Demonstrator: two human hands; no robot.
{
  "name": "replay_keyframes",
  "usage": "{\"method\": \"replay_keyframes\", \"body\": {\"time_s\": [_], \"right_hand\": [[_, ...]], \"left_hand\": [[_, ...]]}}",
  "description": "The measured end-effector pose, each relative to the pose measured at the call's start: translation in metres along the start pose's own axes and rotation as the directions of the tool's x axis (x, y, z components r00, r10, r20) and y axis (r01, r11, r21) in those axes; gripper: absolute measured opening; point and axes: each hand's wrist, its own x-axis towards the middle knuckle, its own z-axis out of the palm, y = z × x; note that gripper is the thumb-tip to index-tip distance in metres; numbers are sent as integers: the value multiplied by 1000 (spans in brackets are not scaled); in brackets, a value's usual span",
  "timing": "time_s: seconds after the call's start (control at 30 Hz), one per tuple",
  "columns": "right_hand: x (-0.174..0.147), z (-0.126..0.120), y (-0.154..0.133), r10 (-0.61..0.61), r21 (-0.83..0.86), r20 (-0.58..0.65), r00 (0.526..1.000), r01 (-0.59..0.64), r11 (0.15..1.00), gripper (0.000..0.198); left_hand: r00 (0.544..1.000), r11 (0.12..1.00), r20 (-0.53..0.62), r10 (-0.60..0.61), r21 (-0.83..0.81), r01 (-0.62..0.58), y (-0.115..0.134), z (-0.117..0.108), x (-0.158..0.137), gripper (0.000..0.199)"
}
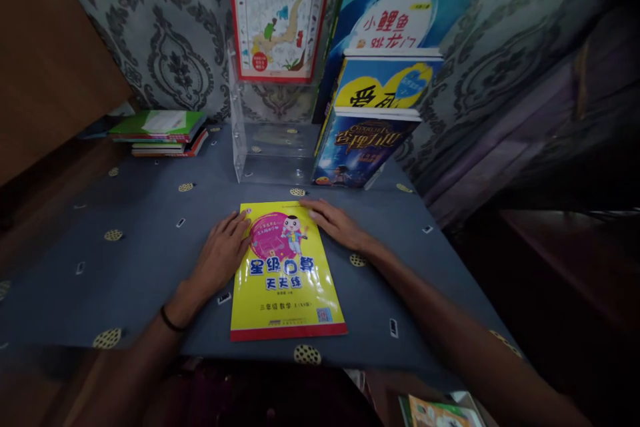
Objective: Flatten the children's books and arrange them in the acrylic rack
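A yellow workbook [285,280] with a red bottom band lies closed and face up on the table. My left hand [225,247] rests along its upper left edge, fingers stretched out and the tips touching the cover. On the other side, my right hand [337,221] lies with fingers extended at the upper right corner, touching the edge. Neither hand grips the workbook. The right thumb and fingertips partly overlap its border.
Behind the workbook stands a clear acrylic book rack [265,163]. It holds a red-bordered book [280,13], a large teal book [400,0], a blue-and-yellow book [385,80] and a dark blue book [365,150]. A book stack [163,130] sits back left on the patterned tablecloth [165,227].
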Motion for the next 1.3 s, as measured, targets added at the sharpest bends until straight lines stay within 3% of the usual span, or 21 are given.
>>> {"method": "replay_keyframes", "body": {"time_s": [0.17, 0.3, 0.47, 0.6, 0.9, 1.1, 1.3], "right_hand": [[-1, -11, 8, -5, 100, -60, 998, 11, 995, 52], [3, -9, 10, -27, 121, -81, 996, 37, 992, 50], [3, -7, 14, -60, 132, -96, 994, 73, 989, 54], [5, -7, 14, -99, 79, -105, 989, 108, 991, 53], [3, -6, 13, -100, 30, -99, 990, 103, 994, 55], [3, -5, 13, -101, -8, -97, 990, 101, 995, 61], [2, -3, 14, -122, -28, -89, 989, 120, 992, 59]], "left_hand": [[999, 994, 32, 32, 103, -36, 5, -11, 5, 32], [990, 976, 121, 76, 194, -99, 28, -14, 29, 32], [921, 955, 275, 275, 38, -296, 63, 8, 72, 45], [875, 928, 332, 352, -2, -373, 81, 22, 81, 48], [744, 824, 408, 529, -39, -565, 119, 9, 19, 48], [721, 803, 381, 578, -110, -586, 138, 4, -22, 46], [711, 787, 349, 611, -165, -595, 140, 4, -39, 48]]}}
